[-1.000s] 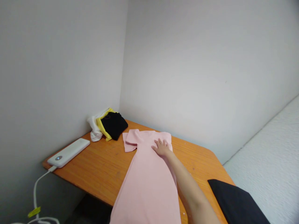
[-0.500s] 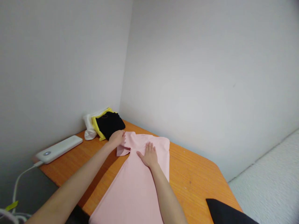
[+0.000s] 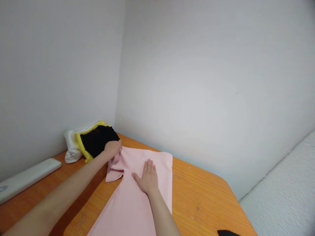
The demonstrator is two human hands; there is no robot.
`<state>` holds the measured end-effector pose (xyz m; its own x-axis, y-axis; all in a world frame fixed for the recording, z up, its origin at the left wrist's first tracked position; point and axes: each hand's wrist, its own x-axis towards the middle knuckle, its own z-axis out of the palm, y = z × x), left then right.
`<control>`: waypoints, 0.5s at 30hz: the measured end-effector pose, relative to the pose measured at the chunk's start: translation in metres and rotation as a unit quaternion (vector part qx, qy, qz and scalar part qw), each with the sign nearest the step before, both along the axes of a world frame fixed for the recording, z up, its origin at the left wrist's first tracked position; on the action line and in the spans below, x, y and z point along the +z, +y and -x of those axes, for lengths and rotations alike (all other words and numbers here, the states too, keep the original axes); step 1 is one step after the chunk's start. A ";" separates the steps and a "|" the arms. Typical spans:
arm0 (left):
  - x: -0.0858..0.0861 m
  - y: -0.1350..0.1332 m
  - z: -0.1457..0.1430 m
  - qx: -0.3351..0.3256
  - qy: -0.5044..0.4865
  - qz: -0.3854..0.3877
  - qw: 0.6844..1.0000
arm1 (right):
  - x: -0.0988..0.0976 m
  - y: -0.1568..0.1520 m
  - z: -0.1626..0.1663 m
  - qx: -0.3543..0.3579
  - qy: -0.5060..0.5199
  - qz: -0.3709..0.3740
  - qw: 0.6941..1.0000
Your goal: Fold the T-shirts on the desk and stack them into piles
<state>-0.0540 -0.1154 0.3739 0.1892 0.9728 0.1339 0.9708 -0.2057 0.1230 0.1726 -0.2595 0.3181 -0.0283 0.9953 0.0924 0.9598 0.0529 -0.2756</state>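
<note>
A pink T-shirt (image 3: 137, 203) lies folded lengthwise on the wooden table, its sleeve sticking out on the left. My left hand (image 3: 113, 148) is closed on the shirt's upper left part, near the sleeve; its fingertips are partly hidden. Flat on the upper middle of the shirt rests my right hand (image 3: 147, 177), palm down, fingers stretched out and thumb apart. Just beyond my left hand sits a pile of folded clothes with a black one (image 3: 97, 139) on top, a yellow one (image 3: 80, 144) under it and a white one (image 3: 72, 149) behind.
The wooden table (image 3: 197, 190) stands in a corner against two pale walls (image 3: 184, 82). A white power bank-like device (image 3: 31, 177) lies along the left wall. Black cloth (image 3: 226, 233) shows at the bottom edge, on the right.
The view has shifted, so the table things sit lower and further left. My left hand still grips the shirt near the sleeve, slightly raised. My right hand stays flat on the cloth.
</note>
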 end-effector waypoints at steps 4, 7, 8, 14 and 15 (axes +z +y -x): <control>-0.004 -0.005 0.017 0.013 0.020 0.030 0.999 | 0.005 0.001 0.007 0.001 0.005 0.000 1.000; -0.005 -0.006 0.024 0.001 0.016 0.059 0.998 | 0.005 0.005 0.009 0.004 0.012 -0.007 1.000; -0.004 -0.004 0.026 -0.004 0.009 0.072 0.997 | 0.004 0.008 0.010 0.004 0.014 -0.006 1.000; 0.028 0.024 0.010 -0.052 -0.094 0.134 0.985 | -0.003 0.032 0.011 0.000 0.137 -0.035 0.990; 0.036 0.028 0.000 -0.071 -0.119 0.137 0.981 | -0.003 0.038 0.009 -0.008 0.195 -0.054 0.979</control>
<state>-0.0541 -0.0876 0.4096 0.3197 0.9447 -0.0730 0.8721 -0.2632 0.4124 0.1637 -0.2213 0.3154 0.0460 0.9791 0.1981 0.7842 0.0875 -0.6143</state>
